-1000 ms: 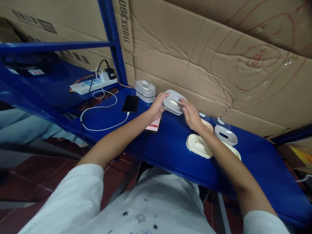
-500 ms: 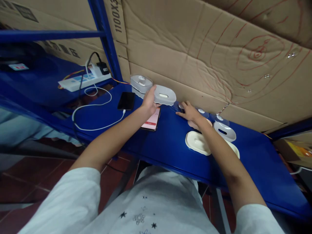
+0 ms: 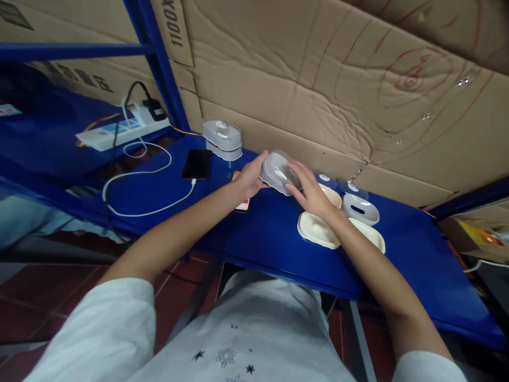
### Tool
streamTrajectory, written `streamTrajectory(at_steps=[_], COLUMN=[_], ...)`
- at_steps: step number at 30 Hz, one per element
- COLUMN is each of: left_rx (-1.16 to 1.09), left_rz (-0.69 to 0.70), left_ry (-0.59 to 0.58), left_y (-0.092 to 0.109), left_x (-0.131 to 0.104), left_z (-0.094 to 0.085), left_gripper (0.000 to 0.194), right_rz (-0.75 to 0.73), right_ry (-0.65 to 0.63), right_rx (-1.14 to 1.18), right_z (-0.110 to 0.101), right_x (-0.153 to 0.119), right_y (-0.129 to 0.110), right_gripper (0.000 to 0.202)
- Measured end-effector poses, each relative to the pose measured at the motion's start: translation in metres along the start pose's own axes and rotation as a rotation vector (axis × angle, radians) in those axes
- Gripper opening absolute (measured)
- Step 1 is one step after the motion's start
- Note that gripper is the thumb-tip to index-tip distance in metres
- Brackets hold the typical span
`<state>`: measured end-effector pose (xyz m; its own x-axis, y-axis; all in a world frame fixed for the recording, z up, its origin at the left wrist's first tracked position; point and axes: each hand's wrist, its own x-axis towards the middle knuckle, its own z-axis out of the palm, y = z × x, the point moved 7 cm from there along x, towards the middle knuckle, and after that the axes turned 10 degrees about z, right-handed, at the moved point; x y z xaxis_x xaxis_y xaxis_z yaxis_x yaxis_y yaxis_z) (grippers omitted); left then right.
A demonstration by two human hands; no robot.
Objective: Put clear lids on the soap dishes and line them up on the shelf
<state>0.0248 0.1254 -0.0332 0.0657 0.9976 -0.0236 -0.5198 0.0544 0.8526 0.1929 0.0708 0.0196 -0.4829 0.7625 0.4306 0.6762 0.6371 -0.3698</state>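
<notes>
My left hand is closed around the left end of a grey oval dish, held tilted above the table. A clear plastic lid lies over this dish, and my right hand grips the lid's right side. Whether the lid sits fully on the rim I cannot tell. Behind and left, grey oval dishes stand stacked under a clear lid. Near my right forearm lie a cream dish, another cream dish, a peach dish and a grey slotted dish.
A dark phone on a white cable lies left on the blue table. Another phone is partly under my left hand. A power strip sits farther left. Cardboard walls the back; clear lids lie along it.
My right hand has lifted the clear lid from the table and brought it left onto the grey dish. My left hand has moved the dish slightly right and down, away from the stack.
</notes>
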Motion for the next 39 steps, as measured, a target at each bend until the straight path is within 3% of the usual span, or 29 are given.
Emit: streamTrajectory(at_steps=[5,12,16,21,26,30,33,36,39], left_rx=[0.039,0.097,0.118,0.057,-0.049,0.064,0.14,0.179,0.23], left_rz=[0.017,0.151,0.203,0.155,0.024,0.131,0.207,0.207,0.194], left_ry=[-0.006,-0.017,-0.034,-0.044,0.032,0.158,0.167,0.099,0.02], left_y=[-0.002,0.005,0.01,0.006,-0.007,0.002,0.009,0.008,0.005], left_x=[-0.007,-0.015,-0.021,-0.017,-0.002,0.004,0.0,-0.009,-0.019], left_z=[0.007,0.013,0.017,0.016,0.005,-0.009,-0.008,0.002,0.012], left_gripper=[0.039,0.039,0.037,0.035,0.032,0.019,0.031,0.04,0.036], right_rz=[-0.011,-0.058,-0.009,-0.03,-0.014,0.072,0.174,0.257,0.278], right_ry=[0.004,0.061,0.079,0.108,0.024,-0.114,-0.231,-0.256,-0.256], right_rx=[-0.043,-0.085,-0.077,-0.055,-0.043,-0.128,-0.263,-0.318,-0.337], right_z=[-0.006,-0.003,-0.004,-0.004,0.011,0.039,0.058,0.055,0.034], right_x=[-0.013,-0.021,-0.023,-0.019,0.013,0.05,0.07,0.078,0.057], right_y=[-0.005,-0.001,0.0,-0.006,0.015,0.043,0.058,0.064,0.057], right_gripper=[0.063,0.062,0.062,0.066,0.074,0.076,0.075,0.077,0.079])
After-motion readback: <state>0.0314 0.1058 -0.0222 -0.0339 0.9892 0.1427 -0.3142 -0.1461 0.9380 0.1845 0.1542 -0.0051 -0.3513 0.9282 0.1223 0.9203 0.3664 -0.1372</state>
